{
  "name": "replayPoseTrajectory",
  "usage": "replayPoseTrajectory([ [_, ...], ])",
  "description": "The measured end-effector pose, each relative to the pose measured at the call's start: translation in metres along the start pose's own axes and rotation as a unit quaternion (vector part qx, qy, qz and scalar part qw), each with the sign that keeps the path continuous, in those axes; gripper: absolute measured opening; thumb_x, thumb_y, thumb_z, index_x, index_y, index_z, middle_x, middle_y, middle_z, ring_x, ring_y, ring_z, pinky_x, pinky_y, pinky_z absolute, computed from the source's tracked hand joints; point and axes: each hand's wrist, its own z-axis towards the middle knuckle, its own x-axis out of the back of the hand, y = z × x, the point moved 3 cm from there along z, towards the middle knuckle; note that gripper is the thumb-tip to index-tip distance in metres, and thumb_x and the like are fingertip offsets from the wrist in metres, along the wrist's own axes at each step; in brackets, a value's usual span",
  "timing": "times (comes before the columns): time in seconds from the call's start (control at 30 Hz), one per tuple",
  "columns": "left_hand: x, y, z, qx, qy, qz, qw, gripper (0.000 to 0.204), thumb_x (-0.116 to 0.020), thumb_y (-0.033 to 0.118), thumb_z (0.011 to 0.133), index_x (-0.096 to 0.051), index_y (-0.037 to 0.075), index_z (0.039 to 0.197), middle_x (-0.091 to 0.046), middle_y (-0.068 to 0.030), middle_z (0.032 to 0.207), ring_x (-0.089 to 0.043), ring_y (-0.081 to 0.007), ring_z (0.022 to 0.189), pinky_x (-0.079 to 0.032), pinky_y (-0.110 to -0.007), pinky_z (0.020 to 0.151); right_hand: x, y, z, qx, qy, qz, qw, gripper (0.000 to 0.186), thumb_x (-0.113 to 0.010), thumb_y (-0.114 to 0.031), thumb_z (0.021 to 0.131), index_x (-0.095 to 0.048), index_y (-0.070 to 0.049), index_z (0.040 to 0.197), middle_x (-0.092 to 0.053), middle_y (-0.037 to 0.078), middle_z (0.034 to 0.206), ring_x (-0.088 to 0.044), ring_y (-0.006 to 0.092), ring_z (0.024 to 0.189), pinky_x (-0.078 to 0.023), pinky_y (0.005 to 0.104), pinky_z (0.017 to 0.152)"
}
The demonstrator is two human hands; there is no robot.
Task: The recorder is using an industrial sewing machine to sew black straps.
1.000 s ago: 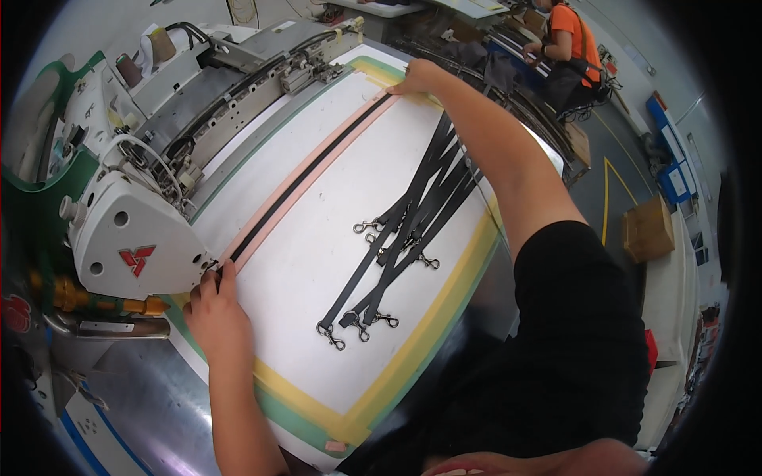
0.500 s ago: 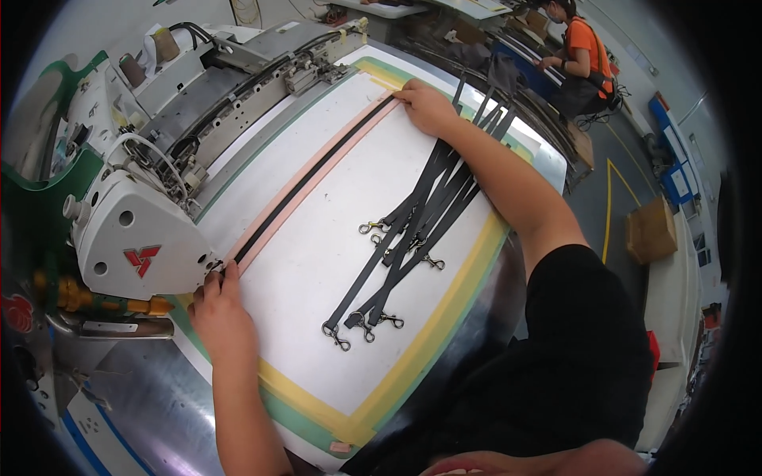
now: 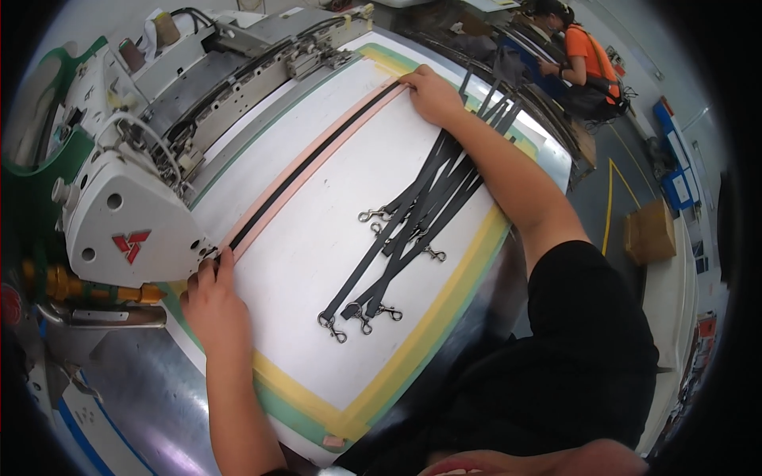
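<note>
A long black strap (image 3: 305, 163) runs slantwise across the white board (image 3: 317, 238), lying in a channel between two pink strips (image 3: 274, 178). My left hand (image 3: 214, 305) is at its near end, close to the machine head, fingers closed on the end. At the far end, the fingertips of my right hand (image 3: 429, 94) pinch the strap. Beneath my right forearm lies a bundle of dark grey straps (image 3: 429, 206), several ending in metal swivel hooks (image 3: 361, 320). My fingers cover both tips of the black strap.
A sewing machine's white head (image 3: 131, 230) stands at the left, with a metal carriage rail (image 3: 230, 107) along the board's far left side. Yellow and green tape (image 3: 425, 337) borders the board. A person in orange (image 3: 587, 59) works at the back right, near a cardboard box (image 3: 651, 232).
The view has shifted slightly. Both hands stay at the two ends of the black strap, and the bundled straps lie as before.
</note>
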Motion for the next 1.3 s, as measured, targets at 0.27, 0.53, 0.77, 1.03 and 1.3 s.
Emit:
replayPoseTrajectory([
  [0.27,-0.003,0.013,0.006,-0.004,0.044,0.006,0.999,0.051,-0.060,0.003,0.081,-0.068,0.011,0.132,-0.069,-0.0050,0.117,-0.065,-0.0281,0.102,-0.051,-0.045,0.086,0.006,0.029,0.011,0.041,-0.018,-0.048,0.998,0.038,-0.052,-0.008,0.097,-0.072,-0.011,0.129,-0.063,0.015,0.130,-0.063,0.0376,0.120,-0.050,0.0459,0.102],
  [0.53,-0.005,0.004,0.000,0.006,0.079,-0.009,0.997,0.041,-0.061,0.006,0.087,-0.070,0.010,0.127,-0.070,-0.0051,0.119,-0.067,-0.0270,0.105,-0.052,-0.045,0.089,-0.005,-0.138,-0.037,0.191,-0.134,-0.065,0.970,0.034,-0.047,-0.002,0.095,-0.074,-0.005,0.115,-0.068,0.015,0.122,-0.066,0.0364,0.116,-0.051,0.0459,0.102],
  [0.77,-0.009,-0.001,0.003,0.036,0.062,-0.111,0.991,0.036,-0.060,0.011,0.097,-0.068,0.013,0.132,-0.068,-0.0097,0.129,-0.065,-0.0320,0.119,-0.049,-0.049,0.100,-0.008,-0.307,-0.107,0.427,-0.241,0.020,0.872,0.024,-0.057,-0.002,0.091,-0.070,0.001,0.110,-0.067,0.014,0.112,-0.071,0.0337,0.100,-0.059,0.0444,0.085],
  [1.03,0.005,0.002,-0.001,0.027,0.044,-0.112,0.992,0.041,-0.061,0.005,0.092,-0.066,0.009,0.133,-0.067,-0.0098,0.133,-0.063,-0.0275,0.125,-0.043,-0.048,0.106,-0.003,-0.308,-0.111,0.452,-0.214,0.067,0.863,0.020,-0.060,-0.003,0.090,-0.071,0.002,0.106,-0.067,0.014,0.108,-0.072,0.0332,0.094,-0.060,0.0420,0.079],
  [1.3,0.016,0.024,-0.006,-0.004,0.061,-0.016,0.998,0.037,-0.066,0.008,0.088,-0.071,0.003,0.124,-0.071,-0.0072,0.127,-0.065,-0.0240,0.117,-0.043,-0.044,0.095,-0.008,-0.300,-0.102,0.474,-0.219,0.055,0.851,0.038,-0.055,-0.007,0.093,-0.065,0.000,0.129,-0.066,0.011,0.113,-0.072,0.0282,0.091,-0.060,0.0391,0.074],
])
